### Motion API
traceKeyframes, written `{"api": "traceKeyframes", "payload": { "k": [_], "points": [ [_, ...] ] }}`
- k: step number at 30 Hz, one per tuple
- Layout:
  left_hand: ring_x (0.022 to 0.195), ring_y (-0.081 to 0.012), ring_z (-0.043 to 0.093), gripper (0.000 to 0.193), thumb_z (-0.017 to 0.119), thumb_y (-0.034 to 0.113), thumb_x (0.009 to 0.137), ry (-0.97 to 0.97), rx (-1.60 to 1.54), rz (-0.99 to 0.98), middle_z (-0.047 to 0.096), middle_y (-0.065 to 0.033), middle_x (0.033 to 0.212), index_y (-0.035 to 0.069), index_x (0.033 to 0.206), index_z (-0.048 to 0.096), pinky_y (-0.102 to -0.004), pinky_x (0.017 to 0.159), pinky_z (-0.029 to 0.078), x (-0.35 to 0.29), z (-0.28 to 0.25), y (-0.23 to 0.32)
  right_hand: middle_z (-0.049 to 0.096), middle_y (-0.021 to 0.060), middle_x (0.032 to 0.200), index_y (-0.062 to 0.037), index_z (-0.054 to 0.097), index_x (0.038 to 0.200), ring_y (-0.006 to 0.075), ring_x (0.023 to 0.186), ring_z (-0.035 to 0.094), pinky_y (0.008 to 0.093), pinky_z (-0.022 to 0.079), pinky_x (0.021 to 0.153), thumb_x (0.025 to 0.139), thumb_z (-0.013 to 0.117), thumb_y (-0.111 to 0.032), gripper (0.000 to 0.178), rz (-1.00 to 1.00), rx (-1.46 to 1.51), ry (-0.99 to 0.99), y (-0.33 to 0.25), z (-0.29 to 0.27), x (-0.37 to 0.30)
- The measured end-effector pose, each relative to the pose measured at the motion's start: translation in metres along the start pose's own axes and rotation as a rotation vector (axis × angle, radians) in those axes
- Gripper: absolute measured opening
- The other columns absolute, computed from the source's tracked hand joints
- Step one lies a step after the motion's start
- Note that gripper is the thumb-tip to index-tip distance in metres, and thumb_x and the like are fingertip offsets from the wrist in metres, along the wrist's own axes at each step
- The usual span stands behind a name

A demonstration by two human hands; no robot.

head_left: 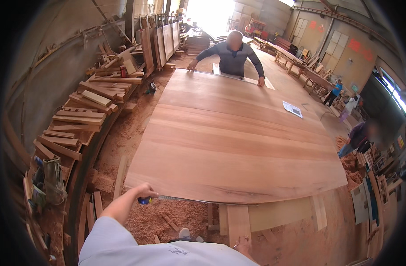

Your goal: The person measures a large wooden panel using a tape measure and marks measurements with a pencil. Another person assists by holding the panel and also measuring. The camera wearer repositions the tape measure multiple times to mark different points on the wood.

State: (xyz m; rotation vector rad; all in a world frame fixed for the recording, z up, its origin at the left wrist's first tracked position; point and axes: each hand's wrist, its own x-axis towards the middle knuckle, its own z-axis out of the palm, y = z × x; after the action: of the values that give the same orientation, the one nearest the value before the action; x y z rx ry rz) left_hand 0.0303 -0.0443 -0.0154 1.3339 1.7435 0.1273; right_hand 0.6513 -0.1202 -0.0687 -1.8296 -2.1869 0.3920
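A large reddish-brown wooden panel [238, 137] lies flat in front of me. At its near left corner, my left hand [143, 191] is closed around a blue and yellow tape measure [145, 201]. Its metal blade [180, 199] runs out to the right along the panel's near edge. Low in the picture, my right hand [243, 245] is below that edge, over a pale board [239, 221]. Its fingers are bent around something small and thin that I cannot make out. A printed sheet [292, 109] rests on the panel's right side.
Across the panel, another person [234, 55] has both hands at the far edge. Stacked timber offcuts [83, 111] line the left wall. Wood shavings [163, 221] cover the floor around my shoe [184, 233]. Further people, one in dark clothes [359, 135], are at the right.
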Motion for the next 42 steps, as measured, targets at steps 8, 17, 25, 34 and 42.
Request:
{"api": "traceKeyframes", "payload": {
  "k": [8, 17, 25, 34, 42],
  "points": [
    [0.068, -0.0083, 0.060, 0.037, 0.069, 0.041, 0.094, -0.029, -0.739, -0.079, 0.070, 0.0000, 0.076, 0.005, 0.083, 0.075, -0.0272, 0.063, 0.049, -0.185, 0.202, -0.027, 0.061, 0.0205, 0.125, -0.0060, 0.061, 0.119, 0.0442, 0.120, 0.050, 0.0539, 0.047, 0.096, 0.081, 0.065, -0.017, 0.039, -0.109, -0.064, -0.006, 0.016, -0.001, -0.009],
    [0.058, -0.0214, 0.066, 0.040, 0.058, 0.034, 0.101, 0.297, -1.501, -0.355, 0.067, -0.0133, 0.073, -0.001, 0.084, 0.063, -0.0330, 0.055, 0.056, -0.335, 0.326, -0.026, 0.062, 0.0234, 0.117, -0.0042, 0.061, 0.111, 0.0451, 0.112, 0.054, 0.0535, 0.048, 0.090, 0.081, 0.066, -0.014, 0.032, -0.074, -0.055, -0.089, 0.006, -0.025, -0.009],
    [0.054, -0.0199, 0.059, 0.038, 0.056, 0.036, 0.102, 0.909, -1.578, -0.426, 0.061, -0.0097, 0.068, 0.003, 0.084, 0.059, -0.0316, 0.049, 0.048, -0.362, 0.343, -0.073, 0.064, 0.0250, 0.114, -0.0049, 0.064, 0.115, 0.0443, 0.110, 0.058, 0.0512, 0.048, 0.094, 0.090, 0.064, -0.017, 0.027, -0.190, 0.111, -0.034, -0.127, -0.028, 0.049],
    [0.063, -0.0134, 0.059, 0.037, 0.061, 0.031, 0.100, 0.957, -1.438, -0.541, 0.063, -0.0051, 0.071, 0.001, 0.080, 0.065, -0.0295, 0.059, 0.048, -0.341, 0.293, -0.213, 0.065, 0.0223, 0.120, -0.0047, 0.063, 0.116, 0.0421, 0.119, 0.057, 0.0472, 0.046, 0.103, 0.089, 0.067, -0.011, 0.029, -0.555, 0.194, -0.025, -0.427, 0.065, 0.117],
    [0.056, -0.0132, 0.060, 0.044, 0.065, 0.034, 0.097, 0.794, -1.124, -0.496, 0.063, -0.0051, 0.064, -0.002, 0.071, 0.067, -0.0295, 0.054, 0.048, -0.325, 0.172, -0.414, 0.062, 0.0243, 0.123, -0.0037, 0.059, 0.117, 0.0420, 0.121, 0.054, 0.0491, 0.047, 0.100, 0.086, 0.065, -0.016, 0.034, -0.372, -0.047, 0.013, -0.522, 0.172, 0.175]
  ]
}}
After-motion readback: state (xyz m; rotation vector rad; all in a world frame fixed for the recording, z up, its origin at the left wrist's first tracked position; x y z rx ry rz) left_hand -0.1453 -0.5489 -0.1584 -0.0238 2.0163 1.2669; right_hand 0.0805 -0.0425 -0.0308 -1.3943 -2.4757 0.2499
